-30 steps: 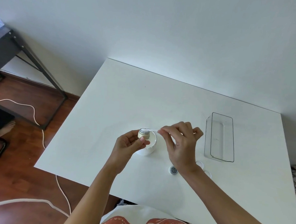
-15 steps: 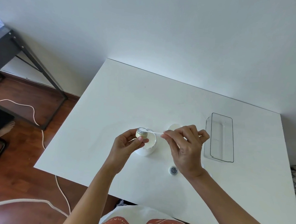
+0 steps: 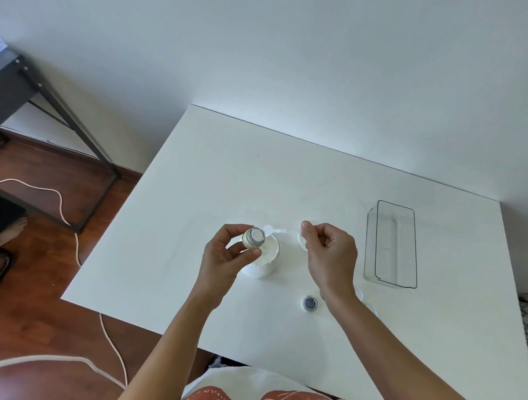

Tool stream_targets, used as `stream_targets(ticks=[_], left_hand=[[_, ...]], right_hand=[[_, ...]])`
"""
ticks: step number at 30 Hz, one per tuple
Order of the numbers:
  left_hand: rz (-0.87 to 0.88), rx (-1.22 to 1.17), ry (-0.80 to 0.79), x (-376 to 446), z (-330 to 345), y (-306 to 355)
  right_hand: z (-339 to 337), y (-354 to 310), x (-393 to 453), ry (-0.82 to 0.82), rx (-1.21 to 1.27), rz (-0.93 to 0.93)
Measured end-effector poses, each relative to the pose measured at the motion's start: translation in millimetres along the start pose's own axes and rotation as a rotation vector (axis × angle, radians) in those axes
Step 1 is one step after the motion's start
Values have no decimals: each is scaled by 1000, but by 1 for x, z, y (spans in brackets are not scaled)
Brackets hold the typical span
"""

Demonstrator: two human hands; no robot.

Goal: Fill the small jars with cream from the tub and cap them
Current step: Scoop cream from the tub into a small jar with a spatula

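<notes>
Two hands work over the white surface. The left hand has its fingers and thumb closed round a small jar, holding it tilted above the near-left rim of the open tub; the jar's mouth shows white inside. The right hand pinches the handle end of a white spatula between thumb and forefinger, the other fingers curled in. Its blade reaches out from those fingertips toward the jar, ending just beside the jar's mouth, over the far edge of the tub. Behind the right fingers lies a white lid, partly hidden by them. Below the right wrist, nearer the person, sits a second jar, open with a dark inside, and two white caps show partly past the forearm. Out beyond the right hand's knuckles stands a clear bin, well apart from the fingers.
</notes>
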State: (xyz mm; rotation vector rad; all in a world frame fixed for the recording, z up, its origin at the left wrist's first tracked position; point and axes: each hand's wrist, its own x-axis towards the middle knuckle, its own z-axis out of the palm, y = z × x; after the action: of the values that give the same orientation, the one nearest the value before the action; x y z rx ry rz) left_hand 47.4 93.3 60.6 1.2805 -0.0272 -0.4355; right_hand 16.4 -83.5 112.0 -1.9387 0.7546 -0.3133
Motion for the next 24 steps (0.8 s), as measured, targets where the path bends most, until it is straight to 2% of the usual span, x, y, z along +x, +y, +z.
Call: stream_targets(ticks=[7, 15, 24], left_hand=[[-38, -10, -2, -1, 1, 2], [-49, -7, -75, -3, -3, 3], [-131, -97, -92, -2, -2, 2]], right_hand=[[1, 0, 2, -19, -9, 22], [-2, -2, 6, -36, -8, -6], [-2, 0, 7, -97, 13, -17]])
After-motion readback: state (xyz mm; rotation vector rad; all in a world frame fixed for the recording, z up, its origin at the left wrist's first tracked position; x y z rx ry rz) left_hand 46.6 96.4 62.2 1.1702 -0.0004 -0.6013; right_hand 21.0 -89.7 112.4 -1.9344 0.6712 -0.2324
